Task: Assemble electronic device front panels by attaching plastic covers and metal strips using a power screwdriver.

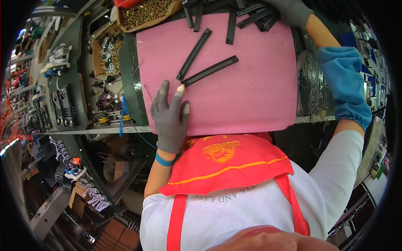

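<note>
My left hand (168, 122), in a grey glove with one pale fingertip, lies on a pink mat (251, 92) with its fingers stretched out and apart. That pale fingertip is at the near end of a black slotted strip (211, 70), perhaps touching it. A second black strip (194, 54) slants away just beyond, its near end close to the first. At the far right, my right hand (294, 13), also gloved in grey, reaches over a pile of black strips (261, 19). Its fingers run to the upper picture edge, so their grip is hidden.
Left of the mat, a carton of small brass-coloured parts (146, 16) and a box of metal pieces (110, 54) stand on the green bench. A coiled blue cord (123, 117) hangs over the bench's front edge. Wired parts (109, 101) lie on a lower-left shelf.
</note>
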`<move>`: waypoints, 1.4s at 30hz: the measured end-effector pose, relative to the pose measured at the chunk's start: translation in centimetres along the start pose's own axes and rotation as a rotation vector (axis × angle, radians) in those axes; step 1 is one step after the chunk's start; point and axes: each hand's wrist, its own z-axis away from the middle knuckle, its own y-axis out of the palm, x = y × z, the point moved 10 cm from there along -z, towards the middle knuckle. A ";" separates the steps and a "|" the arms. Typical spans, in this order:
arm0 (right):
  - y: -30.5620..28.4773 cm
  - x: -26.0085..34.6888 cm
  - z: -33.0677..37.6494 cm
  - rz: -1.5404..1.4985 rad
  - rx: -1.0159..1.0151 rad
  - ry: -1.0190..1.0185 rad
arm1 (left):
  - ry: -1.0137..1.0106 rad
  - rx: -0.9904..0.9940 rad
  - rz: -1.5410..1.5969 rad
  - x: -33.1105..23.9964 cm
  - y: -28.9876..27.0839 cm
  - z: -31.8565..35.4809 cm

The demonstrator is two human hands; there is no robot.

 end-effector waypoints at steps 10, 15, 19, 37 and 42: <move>-0.6 4.3 0.4 -0.052 -0.060 -0.183 | 0.030 -0.136 -0.087 0.9 0.7 -4.5; -4.5 11.9 1.2 -0.232 -0.190 -0.188 | -0.053 -0.119 -0.064 2.8 0.4 -5.6; -4.2 17.5 1.4 -0.377 -0.004 -0.078 | -0.076 -0.111 -0.002 4.7 0.4 -6.2; -1.4 15.2 14.9 -0.796 -0.477 0.480 | 0.100 0.006 0.109 -1.7 2.6 0.4; -0.9 16.0 14.6 -0.685 -0.275 0.478 | 0.095 -0.108 0.165 -1.3 1.4 0.9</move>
